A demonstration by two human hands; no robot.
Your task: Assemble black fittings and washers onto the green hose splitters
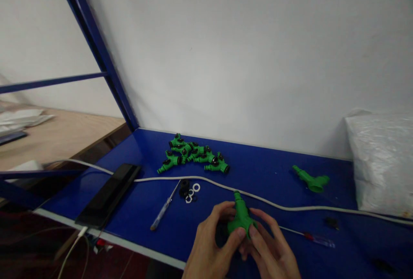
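In front of me, near the table's front edge, I hold a green Y-shaped hose connector point(240, 218) with its narrow ribbed end pointing away. My left hand point(211, 244) grips it from the left, thumb on its lower part. From the right, my right hand point(270, 249) closes round the other side, its fingers pressed on the lower branch. The fingers hide parts of the connector's underside. Just beyond my left hand lie white ring washers point(196, 188) and small black parts point(184, 188). A clear-handled screwdriver point(161, 213) is left of these; another screwdriver point(318, 239) lies right of my right hand.
Several green connectors with black valves point(195, 154) are heaped at the back. A lone green connector point(312, 181) lies at right, near a plastic-wrapped package point(383, 163). A white cable point(267, 202) crosses the blue table point(258, 163). A black flat device point(108, 197) sits at left.
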